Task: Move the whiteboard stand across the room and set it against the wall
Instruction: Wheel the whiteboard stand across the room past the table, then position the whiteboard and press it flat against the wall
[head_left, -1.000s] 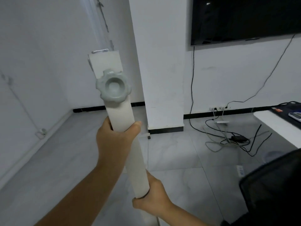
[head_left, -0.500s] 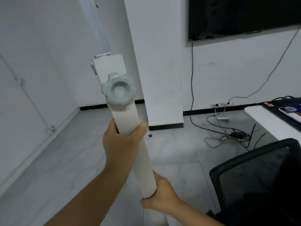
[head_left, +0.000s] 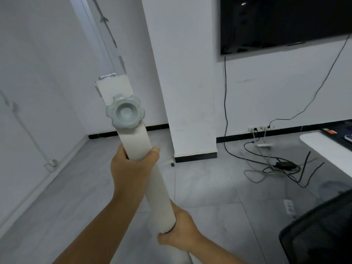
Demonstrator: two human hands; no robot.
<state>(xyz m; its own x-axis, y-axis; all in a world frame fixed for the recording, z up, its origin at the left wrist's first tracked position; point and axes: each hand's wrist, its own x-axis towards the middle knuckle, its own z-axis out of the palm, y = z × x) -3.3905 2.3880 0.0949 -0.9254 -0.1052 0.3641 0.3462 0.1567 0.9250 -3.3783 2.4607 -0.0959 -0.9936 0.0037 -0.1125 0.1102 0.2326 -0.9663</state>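
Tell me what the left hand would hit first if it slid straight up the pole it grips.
The left hand points up along the white pole. Sliding that way, it would probably first meet the grey-green knob, which sticks out from the pole just above the hand.

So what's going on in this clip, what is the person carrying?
A person grips the white post of the whiteboard stand with both hands: the left hand just below the grey knob, the right hand lower down. The post is tilted. They stand on the tiled floor, facing a white pillar.
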